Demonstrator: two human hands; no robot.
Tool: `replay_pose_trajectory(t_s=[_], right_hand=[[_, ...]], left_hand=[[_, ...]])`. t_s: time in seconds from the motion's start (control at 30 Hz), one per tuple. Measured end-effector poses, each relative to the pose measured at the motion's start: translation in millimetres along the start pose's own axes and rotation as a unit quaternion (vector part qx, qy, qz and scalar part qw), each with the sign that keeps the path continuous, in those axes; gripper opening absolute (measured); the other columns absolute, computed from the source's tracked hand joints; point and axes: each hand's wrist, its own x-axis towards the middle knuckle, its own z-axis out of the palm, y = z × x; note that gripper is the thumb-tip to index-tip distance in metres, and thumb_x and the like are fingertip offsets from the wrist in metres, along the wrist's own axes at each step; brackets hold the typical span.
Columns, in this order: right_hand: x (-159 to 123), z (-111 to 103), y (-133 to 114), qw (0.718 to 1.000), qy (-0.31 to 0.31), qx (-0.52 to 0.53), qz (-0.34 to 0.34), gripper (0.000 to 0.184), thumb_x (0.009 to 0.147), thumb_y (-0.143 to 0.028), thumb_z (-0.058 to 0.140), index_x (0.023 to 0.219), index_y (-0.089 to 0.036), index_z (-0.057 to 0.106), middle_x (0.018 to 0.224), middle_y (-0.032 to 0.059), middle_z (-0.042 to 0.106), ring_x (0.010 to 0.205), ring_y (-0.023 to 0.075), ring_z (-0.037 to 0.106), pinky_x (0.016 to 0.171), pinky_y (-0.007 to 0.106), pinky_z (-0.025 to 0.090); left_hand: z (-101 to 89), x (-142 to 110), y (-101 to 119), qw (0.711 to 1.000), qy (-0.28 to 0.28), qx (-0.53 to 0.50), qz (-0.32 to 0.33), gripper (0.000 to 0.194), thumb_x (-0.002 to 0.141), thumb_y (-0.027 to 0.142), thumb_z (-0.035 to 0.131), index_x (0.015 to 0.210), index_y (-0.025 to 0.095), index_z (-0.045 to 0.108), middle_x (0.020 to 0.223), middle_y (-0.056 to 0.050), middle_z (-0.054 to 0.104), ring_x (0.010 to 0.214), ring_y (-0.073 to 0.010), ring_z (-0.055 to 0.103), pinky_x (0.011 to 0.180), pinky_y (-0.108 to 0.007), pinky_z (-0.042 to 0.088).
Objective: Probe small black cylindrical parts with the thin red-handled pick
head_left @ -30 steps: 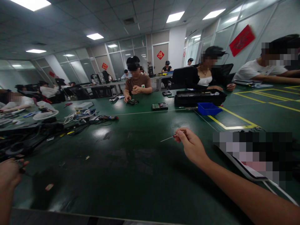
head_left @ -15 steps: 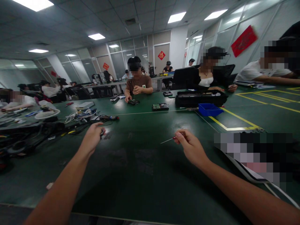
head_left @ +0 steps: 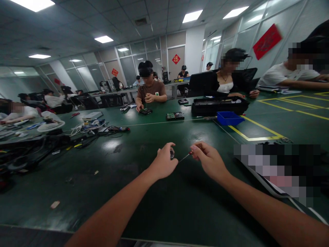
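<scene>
In the head view my left hand (head_left: 164,164) is closed around a small dark round part (head_left: 172,153) with a shiny rim. The fingers cover much of it, and I cannot tell its kind. Just to the right, my right hand (head_left: 208,159) pinches a screwdriver (head_left: 185,157) by its red handle. Its thin metal shaft points left and down, with the tip close to my left thumb; whether it touches is unclear. Both hands are above the green table (head_left: 164,206).
Cables and loose parts (head_left: 95,125) lie to the left. Ahead are a hard drive (head_left: 175,116), a blue bin (head_left: 229,118) and a black tray (head_left: 218,107). At right, a blurred-out flat item (head_left: 277,171) lies beside a white cable. Co-workers sit around the table, one (head_left: 151,91) opposite.
My left hand has moved right from near the cables, bringing the dark round part beside the screwdriver tip. My right hand stays nearly in place; the screwdriver has tilted slightly.
</scene>
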Motion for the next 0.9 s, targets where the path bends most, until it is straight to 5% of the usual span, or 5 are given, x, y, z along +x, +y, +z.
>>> replay_pose_trajectory(t_s=[0.23,0.73,0.9], right_hand=[[0.8,2.0,-1.2,0.998,0.004,0.064,-0.006,0.030,0.091,-0.045,0.058,0.102,-0.019,0.066,0.084,0.0062,0.072,0.070,0.0190,0.065,0.067,0.036,0.052],[-0.3,2.0,-3.6,0.999,0.003,0.031,-0.011,0.028,0.092,-0.045,0.055,0.100,-0.020,0.066,0.086,0.0061,0.074,0.072,0.0192,0.067,0.069,0.036,0.054],[-1.5,-0.9,-7.5,0.997,0.021,-0.073,0.006,0.033,0.088,-0.053,0.061,0.078,-0.022,0.067,0.065,0.0018,0.067,0.059,0.0180,0.060,0.054,0.031,0.044]], left_hand=[[-1.4,-0.3,-22.0,0.997,0.008,0.025,0.071,0.029,0.084,0.010,0.060,0.110,0.021,0.063,0.115,-0.008,0.064,0.109,-0.0240,0.058,0.102,-0.041,0.045],[-3.3,-1.7,-28.3,0.996,0.036,-0.004,0.084,0.034,0.085,0.020,0.070,0.118,0.028,0.066,0.121,-0.002,0.066,0.113,-0.0223,0.058,0.104,-0.039,0.041],[-6.1,-3.2,-23.5,0.996,0.023,0.027,0.083,0.033,0.085,0.021,0.069,0.118,0.027,0.067,0.118,-0.003,0.067,0.110,-0.0240,0.059,0.103,-0.042,0.041]])
